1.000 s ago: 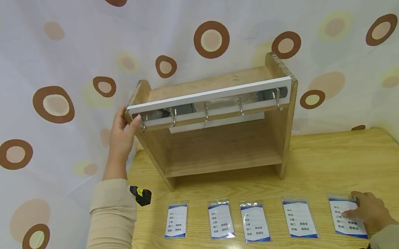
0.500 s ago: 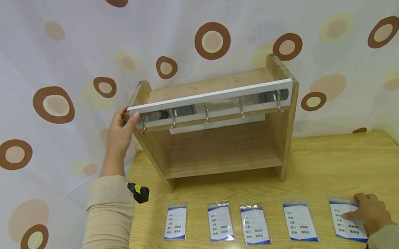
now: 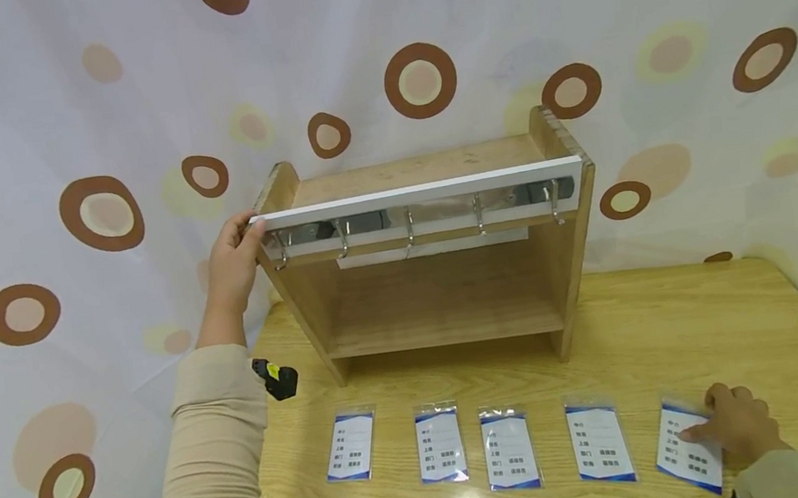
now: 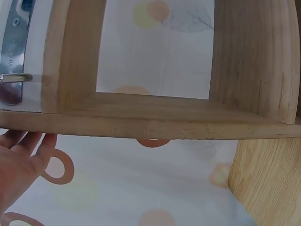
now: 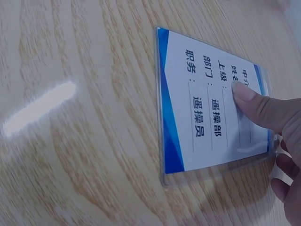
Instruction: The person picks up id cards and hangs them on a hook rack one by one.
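In the head view my left hand (image 3: 228, 259) holds the upper left corner of a wooden shelf (image 3: 448, 331), its thumb at the front edge. The left wrist view shows fingertips (image 4: 47, 143) against the outer side panel; the thumb is out of sight there. At the right of the table, my right hand (image 3: 740, 423) pinches a name badge (image 3: 687, 455) in a clear sleeve. Up close, the thumb (image 5: 247, 94) lies on the badge's printed face (image 5: 202, 113), with curled fingers at its edge, partly hidden.
A white strip (image 3: 429, 188) with several metal hooks (image 3: 409, 227) crosses the shelf's front. Several more badges lie in a row on the wooden table: one (image 3: 598, 441), another (image 3: 510, 449), one (image 3: 440, 444) and the leftmost (image 3: 352, 444). A patterned cloth (image 3: 459, 14) hangs behind.
The rightmost badge has turned and shifted slightly left with my right hand on it. My left thumb has drawn back a little toward the shelf's edge.
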Demonstrator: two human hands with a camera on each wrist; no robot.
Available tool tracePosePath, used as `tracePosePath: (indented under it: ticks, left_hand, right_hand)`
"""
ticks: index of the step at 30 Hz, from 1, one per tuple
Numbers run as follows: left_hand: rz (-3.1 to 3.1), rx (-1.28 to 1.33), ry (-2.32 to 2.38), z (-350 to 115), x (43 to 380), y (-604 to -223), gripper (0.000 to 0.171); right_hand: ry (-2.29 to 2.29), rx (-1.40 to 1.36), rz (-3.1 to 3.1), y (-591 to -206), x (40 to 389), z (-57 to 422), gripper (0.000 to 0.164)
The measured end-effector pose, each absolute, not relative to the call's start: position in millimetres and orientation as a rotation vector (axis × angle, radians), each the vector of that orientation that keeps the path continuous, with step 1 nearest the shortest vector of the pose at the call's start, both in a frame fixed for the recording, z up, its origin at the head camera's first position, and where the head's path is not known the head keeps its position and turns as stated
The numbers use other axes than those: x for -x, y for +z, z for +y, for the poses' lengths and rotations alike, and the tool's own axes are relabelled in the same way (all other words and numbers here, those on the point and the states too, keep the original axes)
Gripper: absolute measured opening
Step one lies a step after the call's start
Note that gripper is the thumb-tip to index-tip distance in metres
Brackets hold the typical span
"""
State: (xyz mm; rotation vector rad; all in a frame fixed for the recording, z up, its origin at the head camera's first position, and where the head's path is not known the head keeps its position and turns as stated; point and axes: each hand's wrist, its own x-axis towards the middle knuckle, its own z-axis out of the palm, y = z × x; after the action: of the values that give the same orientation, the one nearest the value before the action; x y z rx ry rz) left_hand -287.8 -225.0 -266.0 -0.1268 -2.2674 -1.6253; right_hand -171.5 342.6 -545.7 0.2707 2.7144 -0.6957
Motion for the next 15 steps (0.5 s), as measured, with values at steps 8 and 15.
tracePosePath:
  ticks: [8, 15]
  left_hand:
    - [-2.325, -0.007, -1.636, -221.2, 290.6, -259.9, 0.052]
    - [-2.299, -0.089, -1.674, -218.9, 292.3, -257.4, 0.052]
  right_hand:
    - [-0.692, -0.291, 2.740, -542.0, 168.9, 337.8, 0.094]
    - [-0.671, -0.294, 2.758, -541.3, 170.4, 334.9, 0.102]
